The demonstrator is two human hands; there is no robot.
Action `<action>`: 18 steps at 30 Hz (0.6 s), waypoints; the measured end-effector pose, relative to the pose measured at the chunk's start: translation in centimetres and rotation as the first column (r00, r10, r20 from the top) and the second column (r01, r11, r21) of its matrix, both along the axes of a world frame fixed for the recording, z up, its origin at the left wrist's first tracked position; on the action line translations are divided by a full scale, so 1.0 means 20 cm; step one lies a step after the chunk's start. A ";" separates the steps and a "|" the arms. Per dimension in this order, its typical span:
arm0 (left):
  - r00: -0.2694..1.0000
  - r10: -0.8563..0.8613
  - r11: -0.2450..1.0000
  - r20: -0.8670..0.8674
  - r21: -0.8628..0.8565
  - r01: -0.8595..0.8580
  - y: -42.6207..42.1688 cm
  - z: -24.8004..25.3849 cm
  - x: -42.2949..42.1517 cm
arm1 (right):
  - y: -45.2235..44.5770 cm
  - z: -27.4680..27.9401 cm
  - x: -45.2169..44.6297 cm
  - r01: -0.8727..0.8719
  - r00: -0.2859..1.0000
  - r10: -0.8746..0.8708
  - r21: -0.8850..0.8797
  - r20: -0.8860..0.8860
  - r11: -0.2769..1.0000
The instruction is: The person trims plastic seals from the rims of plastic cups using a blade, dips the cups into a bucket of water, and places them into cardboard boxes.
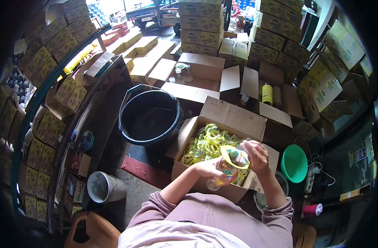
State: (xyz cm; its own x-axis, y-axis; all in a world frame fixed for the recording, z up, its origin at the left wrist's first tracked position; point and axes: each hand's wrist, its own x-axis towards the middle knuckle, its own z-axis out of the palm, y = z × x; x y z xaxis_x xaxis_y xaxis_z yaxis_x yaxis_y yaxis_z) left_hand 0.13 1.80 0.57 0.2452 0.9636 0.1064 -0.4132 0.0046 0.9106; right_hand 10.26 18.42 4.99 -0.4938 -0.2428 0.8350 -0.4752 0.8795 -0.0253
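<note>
Above an open cardboard box (234, 115), my left hand (213, 168) is wrapped round a clear plastic jar (215, 183), held tilted. A yellow-rimmed printed plastic piece (226, 153) sits at the jar's upper end. Just to its right, my right hand (257, 156) has its fingers curled together against that end. What those fingers pinch is hidden. Under both hands, the box is filled with a tangled heap of yellow-green plastic strips (209, 140).
Left of the box stands a large black bucket (149, 140), with a grey-white pail (100, 188) nearer me. A green basin (294, 163) and a power strip (310, 180) are at right. Beyond lie open boxes (197, 89) with jars; stacked cartons (200, 22) rise behind.
</note>
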 end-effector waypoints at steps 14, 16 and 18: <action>0.697 0.632 0.774 -0.338 0.255 -0.579 -0.02 0.00 -0.08 | 0.06 0.03 -0.01 0.125 0.991 -0.128 0.074 0.035 0.989; 0.614 0.691 0.721 -0.382 0.300 -0.625 -0.01 0.00 -0.07 | 0.06 0.03 -0.01 0.126 0.990 -0.131 0.087 0.051 0.988; 0.445 0.782 0.615 -0.437 0.420 -0.667 0.00 0.03 -0.02 | 0.04 0.03 -0.02 0.124 0.989 -0.131 0.100 0.071 0.987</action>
